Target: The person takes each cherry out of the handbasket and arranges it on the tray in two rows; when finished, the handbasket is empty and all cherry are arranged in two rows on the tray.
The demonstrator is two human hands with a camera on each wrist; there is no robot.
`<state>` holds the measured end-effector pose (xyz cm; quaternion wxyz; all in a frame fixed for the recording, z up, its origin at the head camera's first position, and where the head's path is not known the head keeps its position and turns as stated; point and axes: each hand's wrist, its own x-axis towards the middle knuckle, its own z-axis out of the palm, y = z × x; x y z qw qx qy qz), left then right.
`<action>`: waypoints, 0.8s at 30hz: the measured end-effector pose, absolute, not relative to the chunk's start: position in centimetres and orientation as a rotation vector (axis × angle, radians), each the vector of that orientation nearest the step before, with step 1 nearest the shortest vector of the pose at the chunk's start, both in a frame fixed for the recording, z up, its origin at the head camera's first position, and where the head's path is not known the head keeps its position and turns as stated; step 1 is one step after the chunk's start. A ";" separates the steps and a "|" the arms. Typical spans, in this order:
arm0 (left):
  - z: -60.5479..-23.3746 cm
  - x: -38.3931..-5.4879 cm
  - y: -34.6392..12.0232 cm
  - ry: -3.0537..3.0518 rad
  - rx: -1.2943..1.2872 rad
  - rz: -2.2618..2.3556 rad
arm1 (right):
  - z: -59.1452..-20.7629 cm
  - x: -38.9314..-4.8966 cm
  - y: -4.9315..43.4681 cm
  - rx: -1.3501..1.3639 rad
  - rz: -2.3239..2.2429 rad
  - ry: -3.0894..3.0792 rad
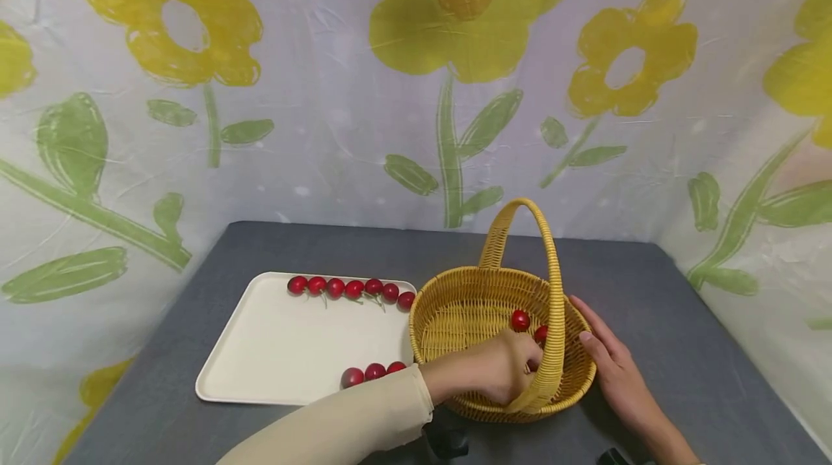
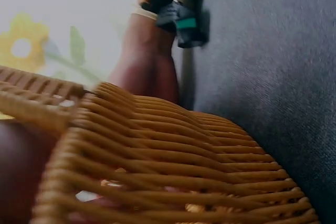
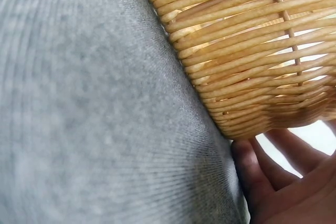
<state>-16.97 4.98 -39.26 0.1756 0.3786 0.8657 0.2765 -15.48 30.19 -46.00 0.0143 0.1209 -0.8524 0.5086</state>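
A yellow wicker basket (image 1: 455,306) with a tall handle (image 1: 552,292) stands right of the tray. My left hand (image 1: 503,367) reaches down inside it, by the handle's near end; its fingertips are largely hidden, so I cannot see whether they hold something. Beside that hand, two red cherries (image 1: 520,320) show in the basket. From the right, my right hand (image 1: 614,364) touches the basket's outer side with extended fingers, also seen against the weave in the right wrist view. The left wrist view has the basket wall (image 2: 173,150) close up.
A white tray (image 1: 279,342) lies to the left, touching or nearly touching the basket. Along its back edge runs a row of several cherries with green stems (image 1: 334,288). More cherries (image 1: 375,372) sit near its front edge, partly behind my left sleeve (image 1: 344,414). A grey cloth covers the table (image 1: 676,320).
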 end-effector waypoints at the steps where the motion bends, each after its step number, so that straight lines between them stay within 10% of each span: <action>1: -39.2 -16.9 4.6 2.453 1.092 0.853 | -46.0 -15.5 30.2 0.378 1.586 -2.654; 24: -37.7 -13.0 -9.6 2.135 0.904 1.751 | -46.2 -15.6 30.3 0.331 1.599 -2.690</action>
